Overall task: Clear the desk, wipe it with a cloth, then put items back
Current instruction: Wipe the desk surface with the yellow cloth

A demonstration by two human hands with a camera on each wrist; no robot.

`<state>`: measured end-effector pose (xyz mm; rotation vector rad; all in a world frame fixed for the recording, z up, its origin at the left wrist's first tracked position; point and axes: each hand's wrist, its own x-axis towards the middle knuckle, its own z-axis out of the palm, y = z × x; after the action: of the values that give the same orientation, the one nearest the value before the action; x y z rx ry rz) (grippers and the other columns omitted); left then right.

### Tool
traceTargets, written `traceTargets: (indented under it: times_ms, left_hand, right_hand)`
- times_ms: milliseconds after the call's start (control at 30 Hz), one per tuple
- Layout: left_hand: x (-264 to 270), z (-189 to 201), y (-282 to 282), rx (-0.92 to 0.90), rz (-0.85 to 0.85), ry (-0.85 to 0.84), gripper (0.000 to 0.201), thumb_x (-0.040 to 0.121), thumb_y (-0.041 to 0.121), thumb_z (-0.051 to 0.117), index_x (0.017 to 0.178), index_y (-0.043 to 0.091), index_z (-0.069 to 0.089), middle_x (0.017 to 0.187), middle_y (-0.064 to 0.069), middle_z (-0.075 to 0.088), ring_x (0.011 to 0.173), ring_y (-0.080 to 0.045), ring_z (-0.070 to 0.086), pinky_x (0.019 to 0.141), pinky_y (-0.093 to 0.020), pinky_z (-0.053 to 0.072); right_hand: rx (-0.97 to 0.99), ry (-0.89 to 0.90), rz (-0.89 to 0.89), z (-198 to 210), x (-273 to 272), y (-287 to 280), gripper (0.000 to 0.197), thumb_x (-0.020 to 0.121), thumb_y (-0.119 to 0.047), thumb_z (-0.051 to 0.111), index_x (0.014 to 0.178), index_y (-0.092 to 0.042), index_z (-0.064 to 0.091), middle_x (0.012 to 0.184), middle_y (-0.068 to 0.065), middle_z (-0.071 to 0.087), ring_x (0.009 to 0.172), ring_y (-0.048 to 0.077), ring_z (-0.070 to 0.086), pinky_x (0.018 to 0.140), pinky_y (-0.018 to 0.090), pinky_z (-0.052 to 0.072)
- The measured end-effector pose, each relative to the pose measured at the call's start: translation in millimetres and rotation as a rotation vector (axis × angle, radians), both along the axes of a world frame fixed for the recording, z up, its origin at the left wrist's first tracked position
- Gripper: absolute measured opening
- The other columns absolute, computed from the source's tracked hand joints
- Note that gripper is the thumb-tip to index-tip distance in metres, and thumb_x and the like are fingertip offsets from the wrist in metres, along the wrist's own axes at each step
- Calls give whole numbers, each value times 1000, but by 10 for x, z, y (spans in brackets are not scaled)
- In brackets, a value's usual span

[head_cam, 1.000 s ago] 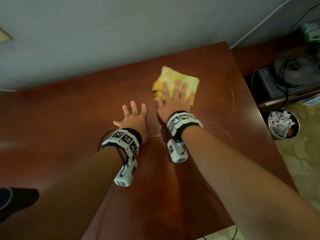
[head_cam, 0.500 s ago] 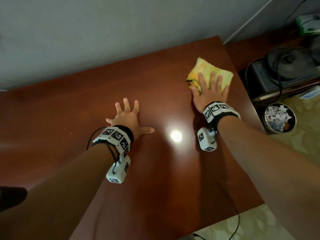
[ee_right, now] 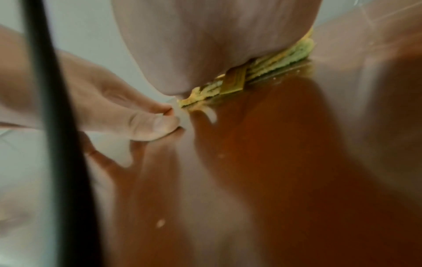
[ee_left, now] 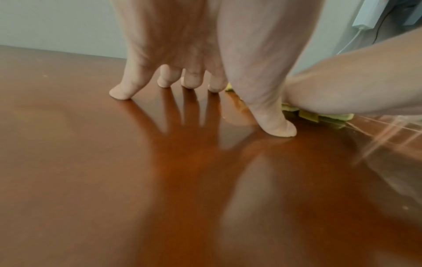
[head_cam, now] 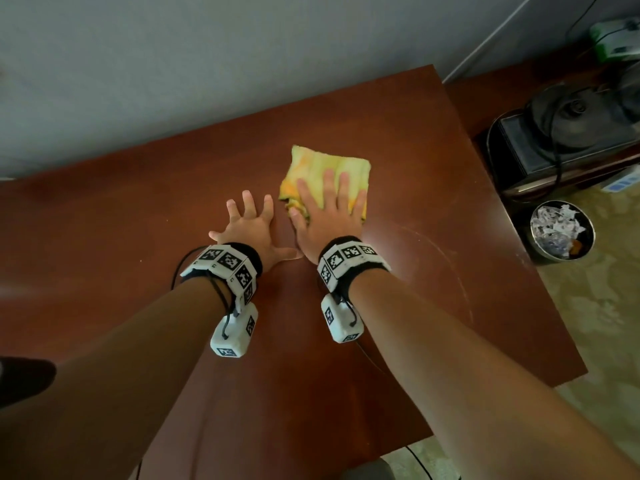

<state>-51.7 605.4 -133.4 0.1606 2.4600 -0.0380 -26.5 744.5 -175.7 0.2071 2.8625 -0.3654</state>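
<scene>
Head view: worktop (head_cam: pixel 138 271), reddish-brown and glossy, set against a grey wall. Cloth (head_cam: pixel 325 168), yellow-green and folded, lies on the worktop toward the wall edge. Right hand (head_cam: pixel 329 216) lies flat on the near half of the cloth, fingers straight and slightly spread, pressing down. Left hand (head_cam: pixel 252 230) rests on the bare worktop just beside the cloth, on its left, fingers spread and thumb reaching toward the right wrist. Both wrists carry bands with black-and-white markers. Off the worktop, to the right of the cloth: a metal bowl (head_cam: pixel 561 233) of crumpled paper scraps on the floor, and a dark box (head_cam: pixel 554 140) with coiled cable on it

Left wrist view: left hand (ee_left: pixel 194 54) with fingertips (ee_left: pixel 119 94) and thumb touching the worktop (ee_left: pixel 91 180), spread, gripping nothing. Cloth (ee_left: pixel 312 115) shows as a thin edge just beyond the thumb, under the right hand (ee_left: pixel 354 90)

Right wrist view: right hand (ee_right: pixel 214 45) flat over the cloth (ee_right: pixel 269 70), whose layered edge shows beneath the palm. Left hand (ee_right: pixel 137 115) sits just left of the cloth on the worktop (ee_right: pixel 274 162). Picture blurred
</scene>
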Motion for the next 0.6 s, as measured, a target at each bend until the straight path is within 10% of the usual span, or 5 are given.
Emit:
traceTargets:
  times_ms: [400, 600]
  left_hand:
    - [-9, 23, -3, 23, 25, -25, 124, 69, 81, 63, 158, 32, -8, 166, -2, -19, 153, -34, -9, 112, -71, 23]
    - [-10, 17, -1, 9, 24, -24, 126, 68, 83, 63, 158, 32, -9, 166, -2, -18, 153, -34, -9, 111, -71, 24]
  right_hand:
    - [55, -109, -377, 96, 105, 1390, 59, 102, -58, 10, 158, -43, -1, 167, 3, -14, 153, 28, -15, 120, 57, -9]
    - [10, -133, -430, 118, 119, 1077, 58, 102, -56, 12, 157, -43, -3, 166, 8, -17, 151, 33, -19, 118, 61, -11]
